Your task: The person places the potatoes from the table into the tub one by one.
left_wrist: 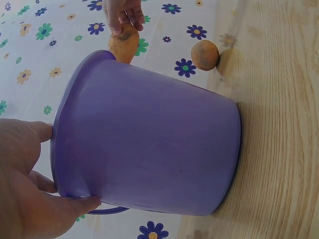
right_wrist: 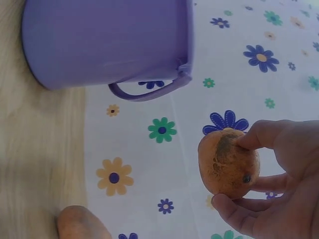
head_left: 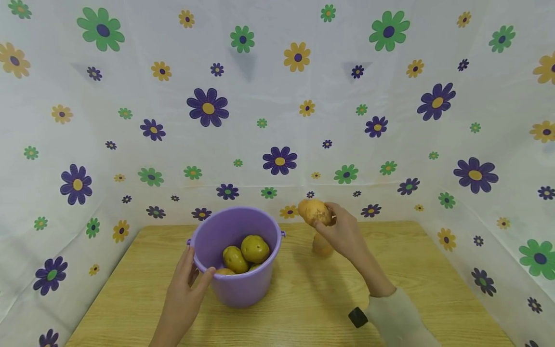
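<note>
A purple bucket (head_left: 243, 294) stands on the table, with several potatoes (head_left: 255, 248) inside. At its left rim my left hand (head_left: 186, 289) grips the edge, thumb and fingers spread along it, as the left wrist view also shows on the bucket (left_wrist: 149, 139). To the right of the bucket, my right hand (head_left: 344, 231) holds a brownish potato (head_left: 315, 211) up above the table. The right wrist view shows thumb and fingers pinching this potato (right_wrist: 229, 164), which has a dark rough patch. Below that hand another potato (head_left: 323, 245) rests on the tabletop, partly hidden in the head view.
The wooden table (head_left: 390, 270) ends at a white flowered cloth (head_left: 277, 135) hung behind it and along both sides. A loop-shaped bucket handle (right_wrist: 149, 94) hangs at the bucket's side. A small black block (head_left: 358, 317) sits by the right sleeve.
</note>
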{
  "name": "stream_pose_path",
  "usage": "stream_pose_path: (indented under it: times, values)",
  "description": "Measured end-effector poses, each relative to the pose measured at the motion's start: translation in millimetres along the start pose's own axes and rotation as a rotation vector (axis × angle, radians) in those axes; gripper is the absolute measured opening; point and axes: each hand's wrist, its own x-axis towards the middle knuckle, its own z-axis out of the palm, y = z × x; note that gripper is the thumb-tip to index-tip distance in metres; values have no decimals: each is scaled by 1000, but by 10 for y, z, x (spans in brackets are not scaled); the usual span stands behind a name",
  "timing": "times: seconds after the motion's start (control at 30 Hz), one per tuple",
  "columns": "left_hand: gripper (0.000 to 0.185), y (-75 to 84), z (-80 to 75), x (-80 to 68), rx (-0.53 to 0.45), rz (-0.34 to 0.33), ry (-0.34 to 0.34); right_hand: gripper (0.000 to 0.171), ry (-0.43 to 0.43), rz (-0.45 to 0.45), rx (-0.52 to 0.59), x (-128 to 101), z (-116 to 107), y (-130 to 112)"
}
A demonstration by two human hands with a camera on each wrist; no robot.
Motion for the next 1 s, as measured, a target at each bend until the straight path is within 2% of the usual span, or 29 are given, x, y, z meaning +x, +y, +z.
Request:
stream_pose_path:
  times: [0.27,0.53,0.77,1.0]
  values:
    - [82,1,1,3,-9,2,-1,57,37,-42,30,87,-124,-141]
    - [82,10,0,1,-1,-5,-3,59,64,-67,10,141,-228,-261]
    - [84,5,0,12,5,-37,-12,60,51,-67,28,157,-255,-301]
    - [84,1,-1,13,8,-41,-10,60,52,-61,34,161,-241,-309]
